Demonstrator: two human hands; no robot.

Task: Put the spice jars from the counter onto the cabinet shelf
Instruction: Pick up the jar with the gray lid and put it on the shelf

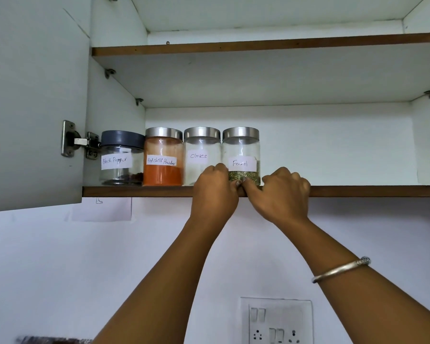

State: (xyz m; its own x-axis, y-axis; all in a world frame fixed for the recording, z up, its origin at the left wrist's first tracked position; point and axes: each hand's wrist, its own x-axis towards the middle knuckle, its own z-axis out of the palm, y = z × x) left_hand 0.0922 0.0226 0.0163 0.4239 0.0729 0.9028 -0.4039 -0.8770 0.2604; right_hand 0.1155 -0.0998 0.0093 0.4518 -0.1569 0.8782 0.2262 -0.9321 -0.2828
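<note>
Grips the Fennel jar (241,155) low at its base, left hand (215,188) curled round its left side, right hand (283,192) pinching from the right, upright at the cabinet shelf (134,191) front edge just beside the Cloves jar (202,155), dead ahead, equally near both.

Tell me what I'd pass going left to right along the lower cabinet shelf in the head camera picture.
Black Pepper jar → Red Chilli Powder jar → Cloves jar → Fennel jar

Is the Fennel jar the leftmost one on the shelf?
No, the Fennel jar stands rightmost; the Black Pepper jar is leftmost.
</note>
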